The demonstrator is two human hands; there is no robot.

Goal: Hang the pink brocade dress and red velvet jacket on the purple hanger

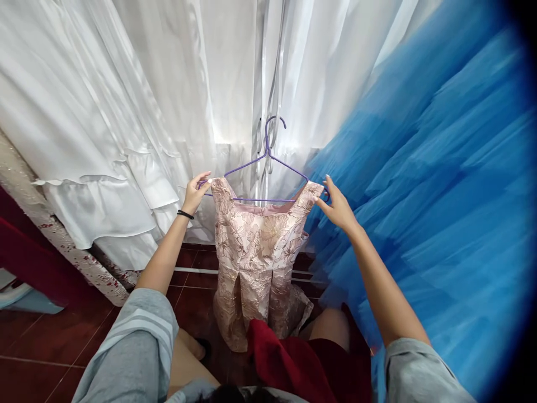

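Note:
A pale pink dress with a shiny floral pattern hangs upright in front of me on a thin purple clothes hanger. Its wide shoulder straps sit over the hanger's two ends, and the hook at the top is free in front of white fabric. My left hand, with a black band at the wrist, pinches the left end of the hanger beside the strap. On the other side, my right hand grips the right end, thumb against the strap. The skirt's lower part is partly hidden behind dark red cloth on my lap.
White gowns or drapes with ruffles hang behind the dress. Blue layered tulle fills the right side, close to my right arm. A white rail runs low above the red tiled floor. Patterned fabric hangs at left.

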